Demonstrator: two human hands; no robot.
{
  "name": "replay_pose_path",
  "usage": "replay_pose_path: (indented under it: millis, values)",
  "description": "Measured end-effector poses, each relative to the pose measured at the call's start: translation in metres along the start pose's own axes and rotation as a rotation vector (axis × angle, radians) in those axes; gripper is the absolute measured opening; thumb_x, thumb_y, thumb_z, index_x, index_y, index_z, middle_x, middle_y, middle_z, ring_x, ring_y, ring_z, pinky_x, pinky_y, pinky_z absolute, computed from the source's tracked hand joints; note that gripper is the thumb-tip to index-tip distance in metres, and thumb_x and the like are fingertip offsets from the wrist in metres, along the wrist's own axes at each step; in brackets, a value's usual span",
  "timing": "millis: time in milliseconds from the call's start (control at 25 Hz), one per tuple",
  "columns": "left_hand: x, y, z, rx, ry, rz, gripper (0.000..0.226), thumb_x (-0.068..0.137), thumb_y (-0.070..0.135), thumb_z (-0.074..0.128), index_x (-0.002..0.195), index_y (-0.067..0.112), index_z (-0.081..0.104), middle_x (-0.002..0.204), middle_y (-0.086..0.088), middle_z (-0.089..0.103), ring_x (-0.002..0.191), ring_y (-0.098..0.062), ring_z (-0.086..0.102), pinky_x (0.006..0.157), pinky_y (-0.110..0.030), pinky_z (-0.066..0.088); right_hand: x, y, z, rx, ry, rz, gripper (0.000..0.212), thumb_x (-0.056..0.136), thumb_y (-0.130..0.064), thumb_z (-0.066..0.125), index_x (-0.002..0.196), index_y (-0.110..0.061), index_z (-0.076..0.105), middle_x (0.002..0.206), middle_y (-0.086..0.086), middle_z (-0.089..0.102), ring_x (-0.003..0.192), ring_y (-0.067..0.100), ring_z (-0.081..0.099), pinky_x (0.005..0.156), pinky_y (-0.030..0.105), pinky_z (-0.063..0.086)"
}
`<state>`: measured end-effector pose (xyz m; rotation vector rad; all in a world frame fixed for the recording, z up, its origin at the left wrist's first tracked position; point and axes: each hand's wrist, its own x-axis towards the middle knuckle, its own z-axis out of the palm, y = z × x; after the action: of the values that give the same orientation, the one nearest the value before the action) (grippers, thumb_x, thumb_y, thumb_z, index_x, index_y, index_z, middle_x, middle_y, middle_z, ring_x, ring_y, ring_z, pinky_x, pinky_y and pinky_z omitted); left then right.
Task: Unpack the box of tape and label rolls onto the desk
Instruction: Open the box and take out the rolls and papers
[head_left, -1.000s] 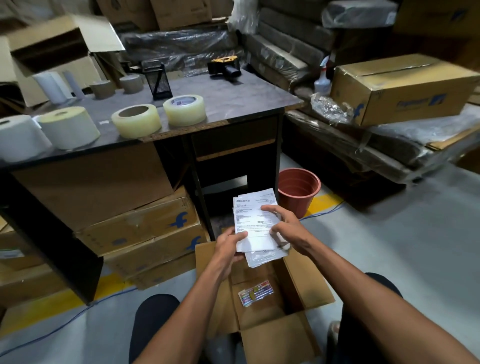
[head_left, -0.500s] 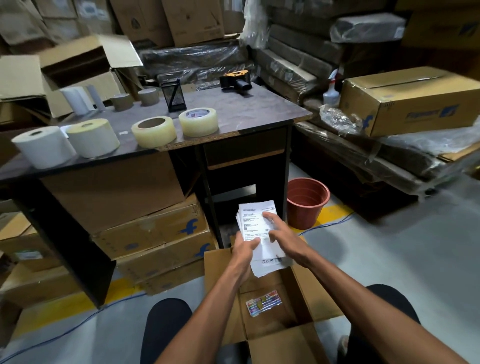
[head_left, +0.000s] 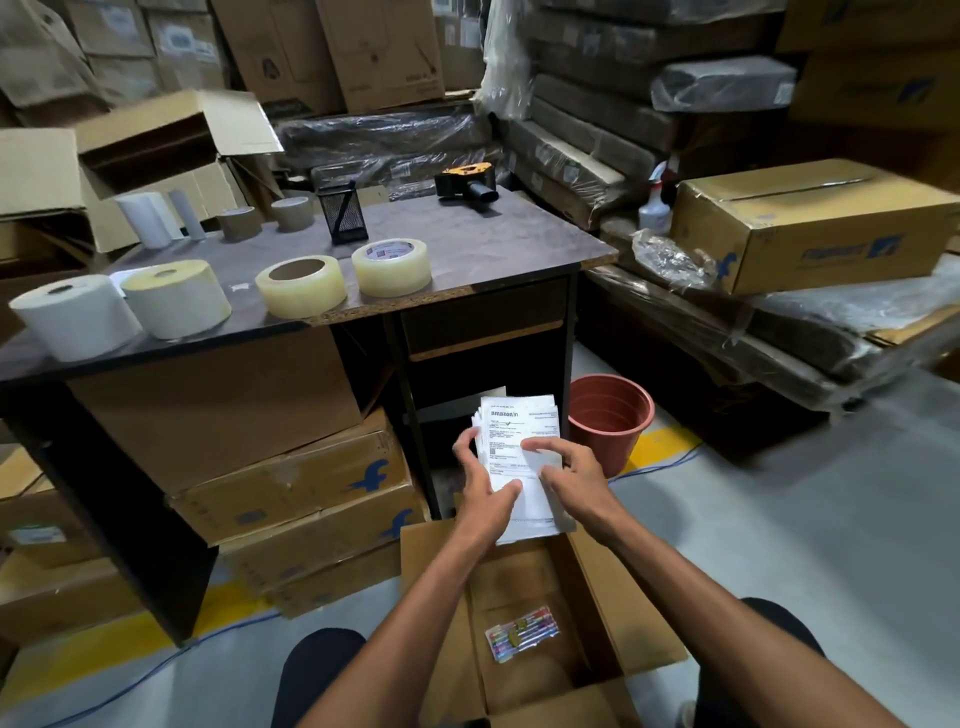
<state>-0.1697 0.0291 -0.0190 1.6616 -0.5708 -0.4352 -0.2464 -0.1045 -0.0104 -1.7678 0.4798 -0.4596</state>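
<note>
Open brown cardboard box (head_left: 613, 587) sits on the floor below the dark desk (head_left: 483, 234), containing a pack of coloured pens (head_left: 522, 632). Left hand (head_left: 485, 488) and right hand (head_left: 569, 475) fingers grasp a stack of white printed papers (head_left: 519, 434) above the box

desk (head_left: 488, 244) upper centre | sitting on it: label rolls (head_left: 75, 317) left, tape rolls (head_left: 301, 286) centre, mesh holder (head_left: 343, 217), dispenser (head_left: 465, 179) behind
</note>
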Motion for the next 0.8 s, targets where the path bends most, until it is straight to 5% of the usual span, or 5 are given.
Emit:
replay_pose_path:
  millis: [120, 200, 400, 600, 800]
  values:
    - [0.014, 0.017, 0.0, 0.181, 0.061, 0.117, 0.031, 0.095, 0.013, 0.058, 0.12, 0.031, 0.055, 0.124, 0.002, 0.046, 0.115, -0.018, 0.055, 0.081, -0.033, 0.061, 0.011, -0.015, -0.007, 0.012, 0.076, -0.057, 0.037, 0.09, -0.001, 0.056, 0.116, -0.023, 0.071, 0.121, -0.009, 0.062, 0.103, 0.008, 0.063, 0.067, 0.015, 0.053]
    - [0.025, 0.023, -0.003, 0.167, 0.065, 0.141, 0.025, 0.095, 0.015, 0.06, 0.115, 0.029, 0.065, 0.123, 0.005, 0.05, 0.117, -0.016, 0.054, 0.085, -0.035, 0.06, 0.018, -0.025, -0.015, 0.001, 0.077, -0.088, 0.035, 0.092, -0.003, 0.057, 0.119, -0.022, 0.07, 0.123, -0.006, 0.061, 0.102, 0.006, 0.062, 0.064, 0.014, 0.052]
    - [0.059, 0.065, -0.017, 0.146, -0.004, 0.208, 0.035, 0.088, 0.013, 0.066, 0.113, 0.036, 0.068, 0.123, 0.013, 0.058, 0.117, -0.018, 0.059, 0.087, -0.043, 0.06, 0.051, -0.054, -0.038, -0.067, 0.085, -0.171, 0.038, 0.089, -0.008, 0.061, 0.117, -0.032, 0.07, 0.131, -0.005, 0.061, 0.114, 0.012, 0.06, 0.079, 0.029, 0.06]
    - [0.126, 0.169, -0.034, 0.154, 0.032, 0.397, 0.043, 0.082, 0.002, 0.06, 0.115, 0.026, 0.071, 0.117, 0.009, 0.069, 0.117, -0.014, 0.063, 0.101, -0.043, 0.052, 0.121, -0.149, -0.063, -0.042, 0.166, -0.417, 0.043, 0.083, 0.002, 0.059, 0.116, -0.023, 0.072, 0.119, -0.007, 0.071, 0.11, 0.006, 0.066, 0.093, 0.023, 0.054]
    - [0.187, 0.254, -0.046, 0.223, 0.092, 0.515, 0.047, 0.083, -0.007, 0.052, 0.118, 0.021, 0.068, 0.112, 0.008, 0.067, 0.109, -0.014, 0.064, 0.095, -0.037, 0.056, 0.189, -0.22, -0.077, 0.062, 0.239, -0.503, 0.044, 0.08, 0.006, 0.055, 0.109, -0.021, 0.073, 0.108, -0.004, 0.073, 0.096, 0.014, 0.072, 0.085, 0.041, 0.061]
